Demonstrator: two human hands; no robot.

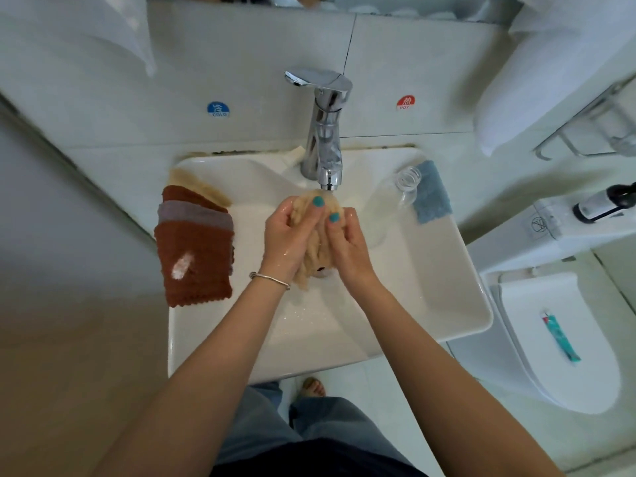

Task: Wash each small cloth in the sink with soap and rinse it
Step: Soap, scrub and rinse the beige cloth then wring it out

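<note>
Scanning from your left: the stack (194, 242) of small cloths waits on the sink's left rim, a brown one on top with a white smear on it, a mauve one and another brown beneath, a beige one at the back.
Left hand (289, 235): your fingers curl round the beige cloth (315, 235), thumb pressed over its top; a bracelet sits at the wrist.
Beige cloth: bunched between both your hands, over the basin and right under the tap (325, 132) spout, its lower end hanging toward the drain.
Right hand (344, 239): your fingers are clamped on the same cloth from the other side, thumb on its top.
Sink (430, 270): white basin, wet with droplets near the front.
Water: you cannot tell from this view whether it runs.
Bottle (407, 187): clear, uncapped, lying on the right rim, its neck against the blue cloth (430, 192).
Progress: judging by position, the blue cloth may be finished, though nothing proves it; you are mid-wash on the beige one.
Remaining: rinse this one, then work through the stack of at least four cloths on your left.
</note>
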